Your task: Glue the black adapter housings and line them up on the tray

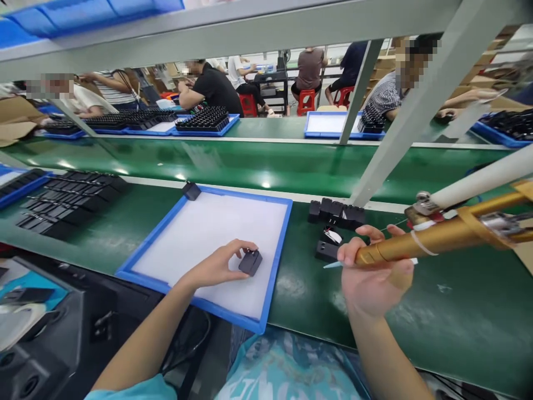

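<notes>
Between the thumb and fingers of my left hand [220, 264] is a small black adapter-like block [250, 262], tilted above the white-floored tray [280, 250] with a blue rim. My right hand [368, 283] is palm up to the right of the tray, its fingers curled. A thin light-blue pointed stick [333, 265] pokes out on both sides of it. A gold cylindrical tool [400, 247] crosses in front of that palm and hides part of the grip; whether the hand touches it is unclear. Beyond the right fingers lie several black blocks [332, 210].
Another black block [192, 191] sits at the tray's far left corner. Rows of black blocks [75, 200] stand at left. A white arm [478, 172] carries the gold tool. Grey frame posts [408, 105] rise behind the green bench [300, 311]. Several people sit across the line.
</notes>
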Motion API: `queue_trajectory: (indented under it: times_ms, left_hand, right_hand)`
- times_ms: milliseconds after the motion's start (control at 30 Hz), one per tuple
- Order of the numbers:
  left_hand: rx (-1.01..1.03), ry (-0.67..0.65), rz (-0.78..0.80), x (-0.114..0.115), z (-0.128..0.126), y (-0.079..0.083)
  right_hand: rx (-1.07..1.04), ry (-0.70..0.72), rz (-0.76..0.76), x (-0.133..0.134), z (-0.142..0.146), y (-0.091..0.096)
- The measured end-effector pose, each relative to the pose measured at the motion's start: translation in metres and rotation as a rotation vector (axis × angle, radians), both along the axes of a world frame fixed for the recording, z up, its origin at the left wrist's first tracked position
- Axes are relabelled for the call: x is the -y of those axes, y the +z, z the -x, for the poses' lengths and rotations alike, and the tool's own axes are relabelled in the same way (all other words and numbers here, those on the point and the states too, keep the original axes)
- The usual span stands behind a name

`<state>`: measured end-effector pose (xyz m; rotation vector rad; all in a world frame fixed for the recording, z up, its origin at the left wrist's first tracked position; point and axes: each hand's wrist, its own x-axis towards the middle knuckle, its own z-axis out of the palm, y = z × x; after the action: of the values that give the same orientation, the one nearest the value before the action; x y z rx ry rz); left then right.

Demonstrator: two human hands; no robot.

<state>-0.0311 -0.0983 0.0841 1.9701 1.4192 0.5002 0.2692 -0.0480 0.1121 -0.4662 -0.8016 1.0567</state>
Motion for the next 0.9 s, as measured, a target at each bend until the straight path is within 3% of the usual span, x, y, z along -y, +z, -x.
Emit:
queue_trajectory:
  times_ms: [167,333,400,467,567,733,900]
  left_hand:
    - [0.176,0.287,-0.048,0.025,-0.022,-0.024]
    - [0.54,0.493,-0.003,0.023,-0.024,-0.039]
    - [0.585,0.557,-0.008,0.022,-0.022,-0.043]
    - [0.537,0.607,-0.029,0.024,-0.022,-0.045]
    - [0.303,0.637,-0.13,0.031,-0.029,-0.047]
    - [-0.086,0.558,-0.217,0.046,-0.057,-0.052]
    - [-0.056,0.594,-0.129,0.043,-0.071,-0.054]
  right_hand:
    - [0.01,-0.004,0.009,0.001,0.005,0.004]
    - [0.026,0.024,0.023,0.001,0.016,0.011]
    - [0.023,0.049,0.027,0.001,0.023,0.015]
    - [0.02,0.081,0.033,0.002,0.03,0.02]
    - [0.027,0.119,0.034,0.003,0.042,0.025]
    - [0.028,0.161,0.023,0.006,0.055,0.032]
    - [0.007,0.192,-0.023,0.008,0.063,0.034]
